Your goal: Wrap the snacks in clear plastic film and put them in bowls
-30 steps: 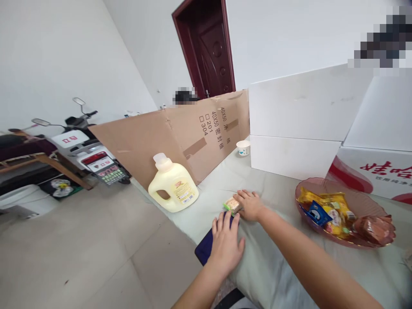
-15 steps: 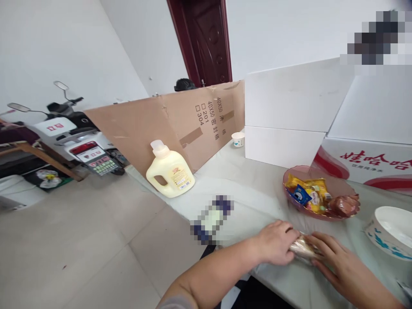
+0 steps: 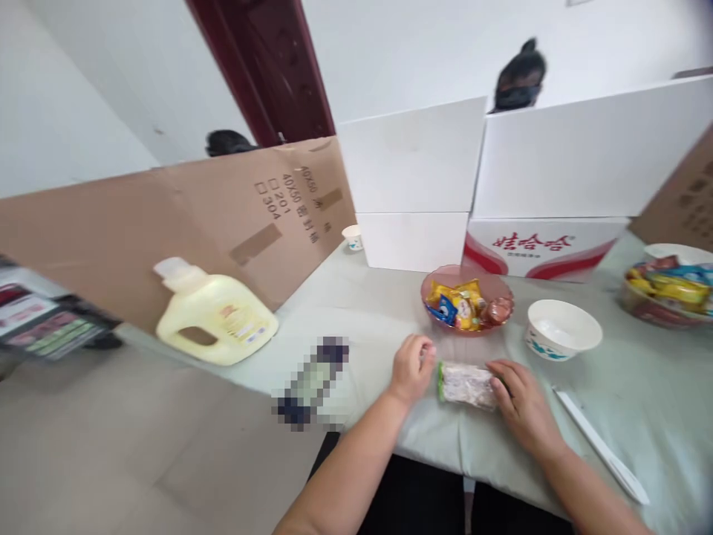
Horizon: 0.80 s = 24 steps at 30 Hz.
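Note:
A clear plastic packet with a green edge and pale, speckled contents lies on the table in front of me. My right hand holds its right end, thumb on the near side and fingers over the top. Just off the packet's left end is my left hand, its fingers curled in towards the thumb and nothing visible in them. Behind the packet stands a pink glass bowl with yellow, blue and brown wrapped snacks. A white paper bowl stands to its right.
A white knife-like tool lies right of my right hand. On the left are a yellow detergent bottle and a blurred-out object. Cardboard and white boxes wall off the back. Another snack-filled bowl is far right.
My view has swung right. My left hand, which was on the packet, has come off its left end. The right hand still has the packet, which now shows more fully.

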### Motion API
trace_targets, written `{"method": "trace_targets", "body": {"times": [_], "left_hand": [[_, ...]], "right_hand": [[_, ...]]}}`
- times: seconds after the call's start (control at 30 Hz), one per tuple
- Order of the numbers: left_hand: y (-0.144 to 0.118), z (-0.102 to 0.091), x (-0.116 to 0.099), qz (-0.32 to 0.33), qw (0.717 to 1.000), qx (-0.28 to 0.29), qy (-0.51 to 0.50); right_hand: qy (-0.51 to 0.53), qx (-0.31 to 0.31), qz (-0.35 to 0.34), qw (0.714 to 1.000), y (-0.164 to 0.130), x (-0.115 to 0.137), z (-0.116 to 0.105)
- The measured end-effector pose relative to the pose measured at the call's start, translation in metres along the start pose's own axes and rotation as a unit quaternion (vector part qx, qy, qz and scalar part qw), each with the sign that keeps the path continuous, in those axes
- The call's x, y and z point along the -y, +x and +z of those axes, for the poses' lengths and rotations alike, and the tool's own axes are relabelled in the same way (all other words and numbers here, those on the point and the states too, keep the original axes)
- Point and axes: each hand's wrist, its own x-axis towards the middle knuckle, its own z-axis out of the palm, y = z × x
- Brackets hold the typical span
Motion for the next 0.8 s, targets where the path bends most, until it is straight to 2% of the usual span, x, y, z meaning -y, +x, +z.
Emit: {"method": "trace_targets", "body": {"times": [0.1,0.2,0.27,0.37,0.43,0.5,0.57,0.67,0.73,0.8], "left_hand": [[-0.001,-0.001,0.001,0.088,0.994,0.015,-0.068],[-0.005,0.004,-0.008,0.167,0.979,0.099,-0.054],[-0.006,0.01,-0.012,0.168,0.976,0.137,-0.026],[-0.005,0.015,-0.011,0.101,0.984,0.131,-0.068],[-0.003,0.015,-0.006,0.008,0.984,0.083,-0.157],[-0.003,0.012,-0.001,-0.097,0.966,0.013,-0.241],[-0.006,0.007,0.004,-0.17,0.941,-0.038,-0.288],[-0.018,-0.006,0.01,-0.214,0.926,-0.047,-0.307],[-0.028,-0.018,0.013,-0.234,0.919,-0.043,-0.315],[-0.037,-0.032,0.016,-0.244,0.924,-0.05,-0.29]], "right_hand": [[-0.012,-0.032,-0.032,0.999,0.001,0.004,-0.008],[-0.014,0.012,-0.099,0.995,-0.001,0.008,-0.013],[-0.025,0.045,-0.14,0.989,-0.002,0.009,-0.012],[-0.051,0.042,-0.158,0.985,-0.002,0.006,-0.008],[-0.049,0.035,-0.158,0.986,-0.002,0.004,-0.006],[-0.033,0.032,-0.158,0.986,-0.002,0.002,-0.009],[-0.018,0.026,-0.15,0.988,-0.003,0.002,-0.014],[-0.018,0.005,-0.115,0.993,-0.01,0.0,-0.026],[-0.043,-0.015,-0.066,0.997,-0.017,-0.006,-0.034],[-0.076,-0.028,-0.01,0.997,-0.026,-0.016,-0.04]]}}
